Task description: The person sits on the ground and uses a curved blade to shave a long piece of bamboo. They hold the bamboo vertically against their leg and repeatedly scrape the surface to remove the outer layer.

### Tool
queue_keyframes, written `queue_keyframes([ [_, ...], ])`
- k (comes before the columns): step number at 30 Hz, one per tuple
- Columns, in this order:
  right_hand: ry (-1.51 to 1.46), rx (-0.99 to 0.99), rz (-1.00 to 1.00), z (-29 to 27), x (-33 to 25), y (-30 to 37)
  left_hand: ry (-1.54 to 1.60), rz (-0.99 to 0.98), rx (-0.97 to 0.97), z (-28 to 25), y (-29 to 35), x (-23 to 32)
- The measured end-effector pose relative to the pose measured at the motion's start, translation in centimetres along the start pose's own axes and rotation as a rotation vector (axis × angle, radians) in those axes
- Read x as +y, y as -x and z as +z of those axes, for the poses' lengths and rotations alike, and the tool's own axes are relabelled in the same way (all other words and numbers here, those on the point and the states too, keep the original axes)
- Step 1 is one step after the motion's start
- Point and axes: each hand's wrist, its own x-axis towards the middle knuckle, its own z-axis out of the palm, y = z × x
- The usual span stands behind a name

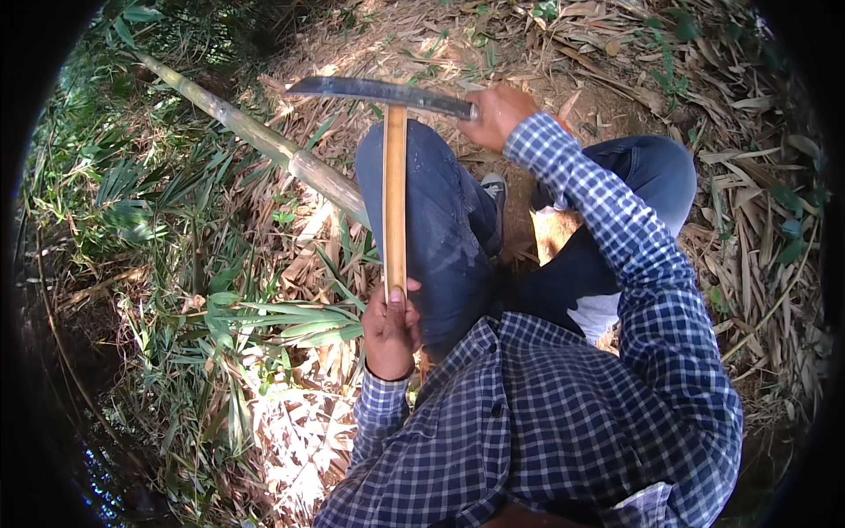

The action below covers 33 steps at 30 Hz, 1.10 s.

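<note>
closed near six o'clock, the left hand (391,327) around the lower end of a thin bamboo strip (394,198), thumb pressed on top. runs straight up toward twelve o'clock over the left knee (431,194). looks light, stiff yet springy, with edges likely sharp; best held low, clear of the cut. at twelve o'clock, a long dark blade (378,90) set crosswise on the strip's tip, right hand (495,114) clenched on its handle end. beyond at ten o'clock, a bamboo pole (255,136) on leaf litter.
</note>
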Motion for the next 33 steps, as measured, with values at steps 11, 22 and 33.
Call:
queue_keyframes([
  [11,-0.078,0.024,0.203,-0.1,3.5,-1.7,-0.027,-0.039,-0.005,-1.2,2.1,-0.8],
  [22,-0.029,-0.073,-0.291,3.4,-2.9,11.6,-0.003,0.005,-0.001,1.1,-4.0,0.1],
  [33,-0.052,-0.027,-0.327,3.6,-2.6,10.1,0.027,0.029,0.011,1.9,-3.3,0.3],
])
